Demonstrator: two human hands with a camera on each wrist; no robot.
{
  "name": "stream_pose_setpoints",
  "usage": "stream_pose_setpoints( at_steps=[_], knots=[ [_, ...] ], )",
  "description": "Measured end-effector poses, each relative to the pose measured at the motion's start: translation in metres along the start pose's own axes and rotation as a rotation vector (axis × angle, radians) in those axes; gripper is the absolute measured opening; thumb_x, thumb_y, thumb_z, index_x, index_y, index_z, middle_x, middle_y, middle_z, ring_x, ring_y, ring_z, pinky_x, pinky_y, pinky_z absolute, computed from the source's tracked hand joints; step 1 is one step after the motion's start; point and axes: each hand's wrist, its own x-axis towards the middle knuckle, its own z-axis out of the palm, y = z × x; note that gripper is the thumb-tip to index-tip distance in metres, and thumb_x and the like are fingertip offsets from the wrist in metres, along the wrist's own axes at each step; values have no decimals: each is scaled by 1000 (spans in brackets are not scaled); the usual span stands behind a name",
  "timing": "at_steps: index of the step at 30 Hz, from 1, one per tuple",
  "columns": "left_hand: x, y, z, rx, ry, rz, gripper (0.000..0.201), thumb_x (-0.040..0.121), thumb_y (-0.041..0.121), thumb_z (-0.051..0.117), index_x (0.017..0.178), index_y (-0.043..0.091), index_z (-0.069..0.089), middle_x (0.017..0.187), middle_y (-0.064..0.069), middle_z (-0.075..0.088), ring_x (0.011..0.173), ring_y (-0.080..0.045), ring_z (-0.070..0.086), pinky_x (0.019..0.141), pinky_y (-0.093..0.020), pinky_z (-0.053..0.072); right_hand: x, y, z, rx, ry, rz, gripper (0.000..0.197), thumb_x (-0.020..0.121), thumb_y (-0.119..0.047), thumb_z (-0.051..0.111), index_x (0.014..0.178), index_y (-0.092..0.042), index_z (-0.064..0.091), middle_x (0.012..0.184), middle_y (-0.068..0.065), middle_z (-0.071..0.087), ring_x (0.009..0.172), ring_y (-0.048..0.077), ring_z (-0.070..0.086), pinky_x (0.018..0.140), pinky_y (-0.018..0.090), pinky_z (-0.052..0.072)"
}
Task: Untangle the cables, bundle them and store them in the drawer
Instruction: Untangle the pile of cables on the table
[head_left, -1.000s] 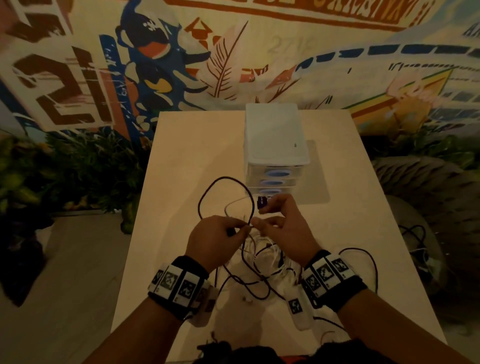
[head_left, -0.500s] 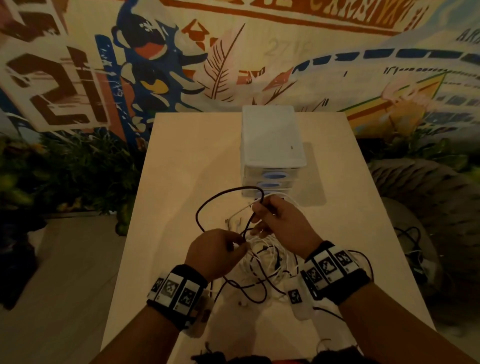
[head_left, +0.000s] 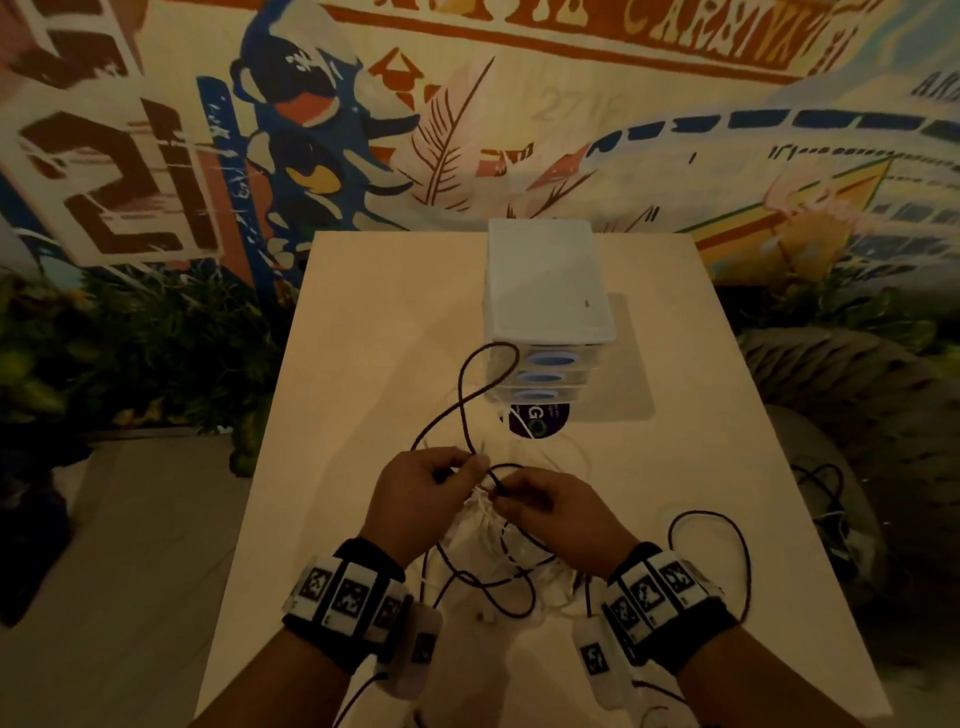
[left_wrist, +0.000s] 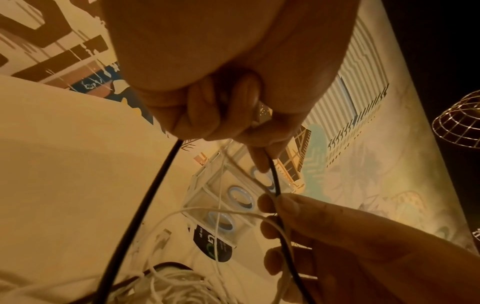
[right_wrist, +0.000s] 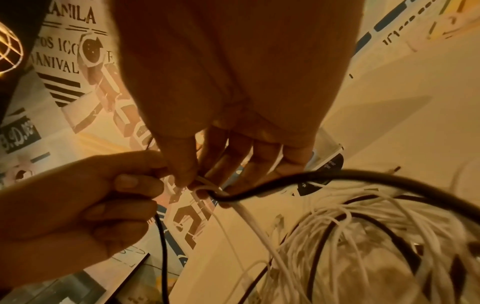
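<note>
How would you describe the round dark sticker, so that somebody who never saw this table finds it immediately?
Start at the white drawer unit standing at the far middle of the table. On the tabletop just in front of its lowest drawer lies the sticker. It is the only flat, round, dark thing there; the black cable beside it is a thin loop.

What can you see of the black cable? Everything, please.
The thin, round, matte black cable rises from the person's left hand in a tall loop that passes in front of the white plastic drawer unit, then comes back down to the hands. The left hand grips it, and the right hand pinches it together with a thin white cable. Below the hands it winds through the tangle of white cables on the pale table; another loop lies right of the right wrist. Its plugs are not clearly visible.
</note>
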Motion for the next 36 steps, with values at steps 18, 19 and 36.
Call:
stream_pose_setpoints(
  at_steps=[18, 19, 36],
  knots=[
    [9, 11, -14, -156, 143, -31, 22, 109, 32, 39, 102, 14, 51, 82, 7, 76, 41, -25, 56, 47, -33, 50, -13, 30, -15, -371, 22, 59, 23, 80, -38, 81, 101, -36, 73, 83, -14, 68, 80, 1, 65, 76, 17, 50],
    [8, 13, -14, -169, 146, -32, 22, 109, 31, 39, 102, 14, 51, 82, 7, 76, 41, -26, 56, 46, -30, 49, -15, 31, -15, -395, -11, 77, 26, 81, -38, 80, 106, -36, 72, 82, -14, 67, 79, 3, 65, 78, 23, 52],
    [-2, 22, -15, -206, 192, 42, 21, 109, 32, 38, 105, 13, 47, 84, 4, 77, 40, -28, 58, 41, -25, 42, -27, 31, -18, -343, 262, -216, 31, 79, -51, 80, 72, -28, 59, 74, -9, 57, 73, 7, 56, 69, 27, 47]
  ],
)
